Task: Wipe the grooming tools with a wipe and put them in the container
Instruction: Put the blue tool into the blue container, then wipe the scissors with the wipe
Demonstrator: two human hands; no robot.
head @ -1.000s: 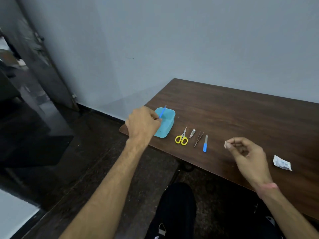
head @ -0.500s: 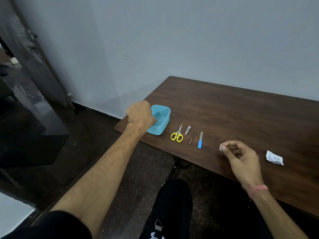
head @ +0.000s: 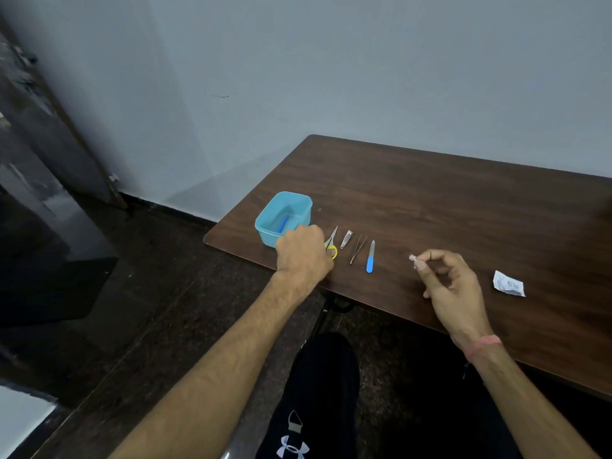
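Observation:
A teal container (head: 299,197) stands at the table's left corner with a thin blue tool (head: 284,223) lying inside. To its right lie yellow-handled scissors (head: 332,236), a nail clipper (head: 346,239), tweezers (head: 357,249) and a blue-handled nail file (head: 370,258) in a row. My left hand (head: 303,253) covers the scissors' handles, fingers curled down onto them. My right hand (head: 450,286) hovers right of the file and pinches a small folded wipe (head: 412,258) between thumb and forefinger.
A torn white wipe packet (head: 508,283) lies on the dark wooden table (head: 430,200) right of my right hand. The table's near edge runs under both wrists. A grey wall stands behind, dark floor to the left, my knee below.
My left hand let the thin blue tool drop into the container, then moved right and down onto the scissors' handles. My right hand kept its hold on the wipe.

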